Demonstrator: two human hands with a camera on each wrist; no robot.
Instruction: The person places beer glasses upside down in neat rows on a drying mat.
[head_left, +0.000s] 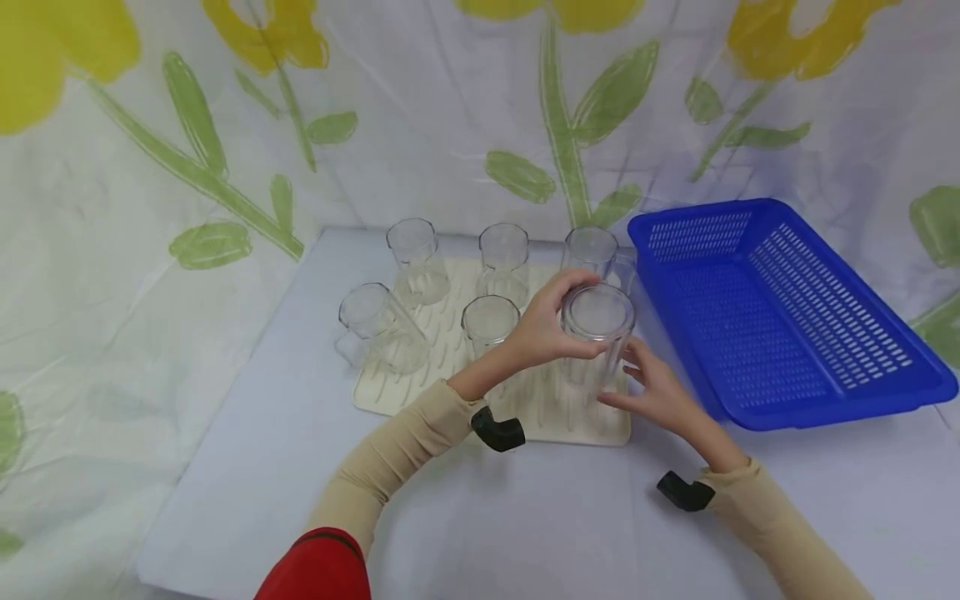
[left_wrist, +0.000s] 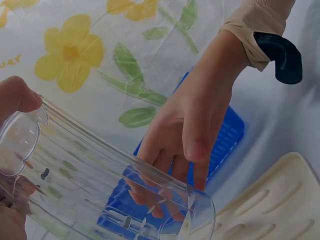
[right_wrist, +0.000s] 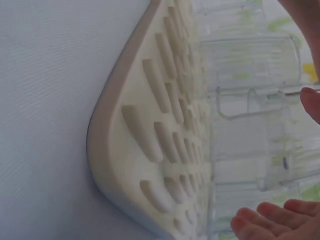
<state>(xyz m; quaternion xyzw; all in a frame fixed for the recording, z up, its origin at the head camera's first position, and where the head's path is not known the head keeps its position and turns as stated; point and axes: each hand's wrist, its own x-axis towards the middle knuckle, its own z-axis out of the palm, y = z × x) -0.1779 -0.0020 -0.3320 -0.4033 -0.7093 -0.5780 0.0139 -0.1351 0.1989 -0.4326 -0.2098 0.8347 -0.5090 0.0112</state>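
Note:
My left hand (head_left: 558, 321) grips a clear glass mug (head_left: 597, 312) round its upper end, thumb and fingers on opposite sides. The mug stands roughly upright over the front right of a cream drying mat (head_left: 577, 429). My right hand (head_left: 656, 387) is beside the mug's lower part, fingers spread and loosely bent, not wrapped round it. In the left wrist view, the right hand (left_wrist: 192, 120) shows behind and partly through the mug (left_wrist: 95, 170). Another glass mug (head_left: 489, 317) stands left of the held one, partly hidden by my left wrist.
More glass mugs stand on the mat: one at front left (head_left: 382, 329), three along the back (head_left: 420, 262). A blue plastic basket (head_left: 750, 333) with slotted sides sits to the right, close to my right hand. A flowered cloth (head_left: 420, 125) hangs behind the white table (head_left: 247, 450).

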